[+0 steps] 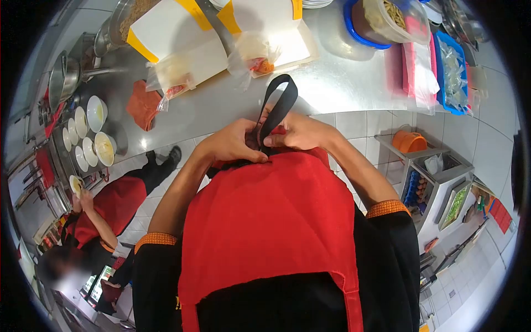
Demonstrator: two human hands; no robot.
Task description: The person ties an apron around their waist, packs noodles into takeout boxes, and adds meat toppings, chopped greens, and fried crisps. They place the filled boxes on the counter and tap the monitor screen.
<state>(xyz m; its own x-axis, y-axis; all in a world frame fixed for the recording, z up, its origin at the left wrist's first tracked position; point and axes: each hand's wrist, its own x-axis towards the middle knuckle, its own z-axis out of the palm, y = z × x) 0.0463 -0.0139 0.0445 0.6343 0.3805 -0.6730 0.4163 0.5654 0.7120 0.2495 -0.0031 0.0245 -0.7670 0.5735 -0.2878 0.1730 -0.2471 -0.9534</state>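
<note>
Head view: both hands are working a black strap [285, 99] in front of the body, just past the upper edge of the red apron [271, 221] as seen from above, w/ one loop standing up clear of the fingers. L hand [235, 141] is pinching at the strap's base, thumb lying toward the cloth; R hand [301, 131] is pinching too, thumb & bent fingers closing on the strap right beside it; what's inside the grip is partly hidden, so can't tell if a knot's there. To do it well, prob. best to be keeping the L pinch firm at the base, feeding slack thru w/ the R, pulling evenly, & keeping the strap flat, b/c a twist could be bunching the cloth. Beyond, a steel counter [348, 83] is running across, holding two open boxes, L box [166, 27] & R box [265, 15], w/ clear plastic bags in them, a rust-colored cloth [142, 105], a plastic tub [381, 22] & a blue basket [456, 111] of packets. White bowls [104, 148] are sitting far L. Room: white tiles [354, 123] are showing below the counter; a co-worker [113, 210], also wearing a red apron, is holding a small bowl [76, 184] at L; an orange container [412, 142] is sitting on a unit at R.
</note>
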